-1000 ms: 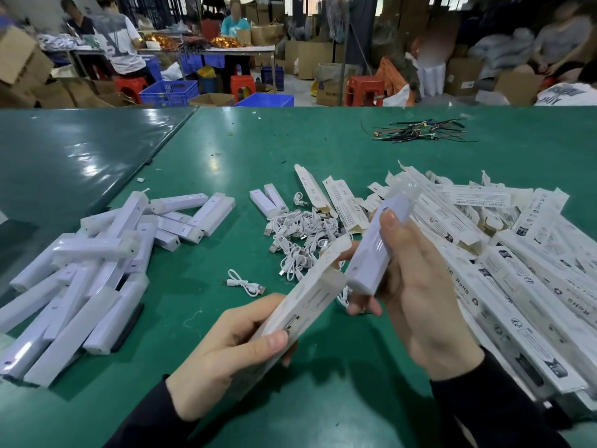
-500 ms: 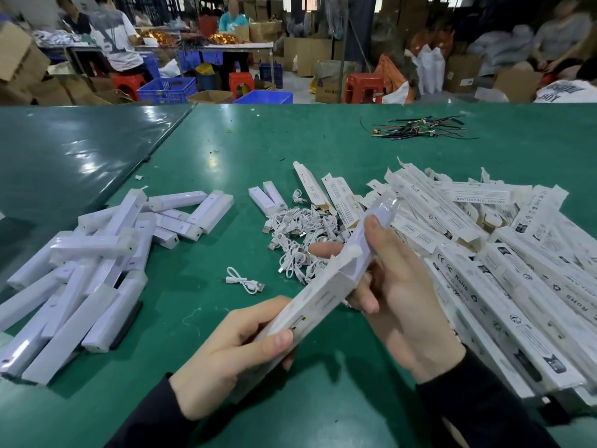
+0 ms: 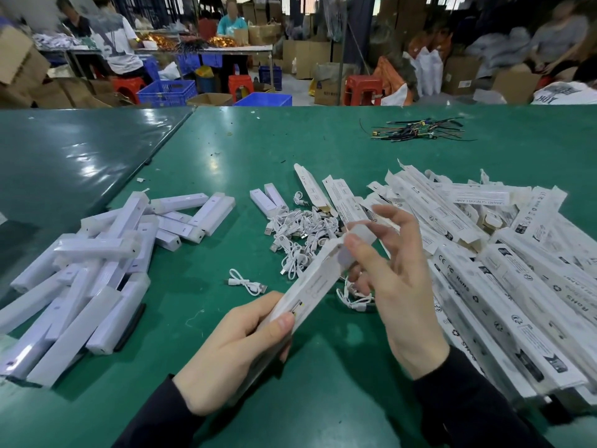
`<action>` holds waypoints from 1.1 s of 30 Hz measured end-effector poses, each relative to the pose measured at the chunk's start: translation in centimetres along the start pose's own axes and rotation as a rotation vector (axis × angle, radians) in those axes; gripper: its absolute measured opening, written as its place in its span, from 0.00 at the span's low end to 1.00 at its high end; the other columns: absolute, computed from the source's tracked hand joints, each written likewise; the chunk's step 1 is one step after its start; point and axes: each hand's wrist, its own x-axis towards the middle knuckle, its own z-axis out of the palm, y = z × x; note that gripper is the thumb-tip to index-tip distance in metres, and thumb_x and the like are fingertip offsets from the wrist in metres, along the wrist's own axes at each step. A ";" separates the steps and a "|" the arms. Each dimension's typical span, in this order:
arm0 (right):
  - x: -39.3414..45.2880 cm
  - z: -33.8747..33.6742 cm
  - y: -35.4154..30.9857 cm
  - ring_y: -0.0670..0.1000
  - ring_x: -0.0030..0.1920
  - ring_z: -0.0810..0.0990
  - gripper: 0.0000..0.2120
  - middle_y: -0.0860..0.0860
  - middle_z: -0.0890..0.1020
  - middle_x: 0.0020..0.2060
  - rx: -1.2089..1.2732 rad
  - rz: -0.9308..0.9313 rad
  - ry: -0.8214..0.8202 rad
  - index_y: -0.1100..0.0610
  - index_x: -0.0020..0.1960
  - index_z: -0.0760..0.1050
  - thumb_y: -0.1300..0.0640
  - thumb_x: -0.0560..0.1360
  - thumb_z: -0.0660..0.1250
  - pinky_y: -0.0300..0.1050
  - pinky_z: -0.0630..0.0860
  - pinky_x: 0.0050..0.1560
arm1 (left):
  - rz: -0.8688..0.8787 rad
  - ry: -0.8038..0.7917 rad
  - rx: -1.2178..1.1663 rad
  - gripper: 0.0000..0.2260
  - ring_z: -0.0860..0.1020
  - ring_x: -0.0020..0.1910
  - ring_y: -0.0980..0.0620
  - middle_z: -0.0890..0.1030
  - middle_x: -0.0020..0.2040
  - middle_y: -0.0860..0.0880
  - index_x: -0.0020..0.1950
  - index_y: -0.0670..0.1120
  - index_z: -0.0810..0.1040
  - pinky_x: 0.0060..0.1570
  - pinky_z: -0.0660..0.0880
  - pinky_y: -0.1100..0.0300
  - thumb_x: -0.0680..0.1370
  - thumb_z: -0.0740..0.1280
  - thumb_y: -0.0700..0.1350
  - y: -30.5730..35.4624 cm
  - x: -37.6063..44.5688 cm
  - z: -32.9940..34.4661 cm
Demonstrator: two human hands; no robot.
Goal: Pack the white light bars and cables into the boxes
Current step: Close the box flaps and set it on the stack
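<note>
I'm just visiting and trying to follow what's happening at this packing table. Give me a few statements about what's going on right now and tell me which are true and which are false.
1. The left hand grips a long white box. True.
2. The light bar is fully outside the box. False: only its end sticks out of the box's open end, at the fingers of the right hand.
3. The loose light bars lie piled to the left on the green table. True.
4. The white cables are piled at the far right edge. False: they sit in the middle, between the bars and the heap of boxes.
5. One cable lies apart from the pile. True.
</note>
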 end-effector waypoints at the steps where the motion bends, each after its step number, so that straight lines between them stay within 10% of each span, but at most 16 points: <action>1: 0.0 -0.1 0.0 0.42 0.32 0.77 0.12 0.50 0.82 0.46 -0.027 -0.054 -0.012 0.51 0.55 0.75 0.53 0.72 0.70 0.35 0.73 0.31 | 0.001 -0.001 0.020 0.17 0.68 0.31 0.50 0.74 0.32 0.49 0.41 0.48 0.73 0.30 0.64 0.60 0.75 0.65 0.62 0.0 0.0 0.0; 11: 0.2 0.0 0.5 0.47 0.33 0.77 0.11 0.49 0.84 0.48 -0.030 0.017 -0.036 0.56 0.50 0.77 0.49 0.77 0.63 0.38 0.70 0.31 | 0.014 0.092 0.027 0.29 0.71 0.32 0.50 0.75 0.31 0.49 0.51 0.34 0.74 0.30 0.68 0.63 0.72 0.64 0.61 0.7 0.1 0.0; 20: 0.3 -0.1 0.7 0.44 0.31 0.77 0.08 0.48 0.81 0.34 -0.166 0.002 -0.179 0.54 0.42 0.82 0.51 0.73 0.68 0.35 0.71 0.32 | 0.003 0.026 0.009 0.13 0.71 0.31 0.51 0.75 0.32 0.46 0.41 0.48 0.75 0.30 0.70 0.62 0.74 0.65 0.58 0.8 -0.1 0.2; 25: 0.0 0.1 0.3 0.49 0.37 0.78 0.18 0.54 0.80 0.44 -0.176 -0.050 -0.330 0.62 0.40 0.81 0.45 0.67 0.70 0.43 0.71 0.34 | 0.035 0.082 0.002 0.24 0.68 0.32 0.50 0.74 0.32 0.49 0.50 0.38 0.74 0.30 0.67 0.62 0.74 0.66 0.60 0.3 0.0 0.0; 33: -0.7 0.7 1.0 0.56 0.36 0.75 0.07 0.57 0.78 0.37 -0.330 -0.100 -0.471 0.58 0.39 0.80 0.54 0.70 0.72 0.49 0.71 0.36 | 0.087 0.013 0.084 0.21 0.69 0.40 0.51 0.71 0.40 0.41 0.51 0.39 0.76 0.42 0.65 0.52 0.75 0.65 0.58 1.2 0.0 0.3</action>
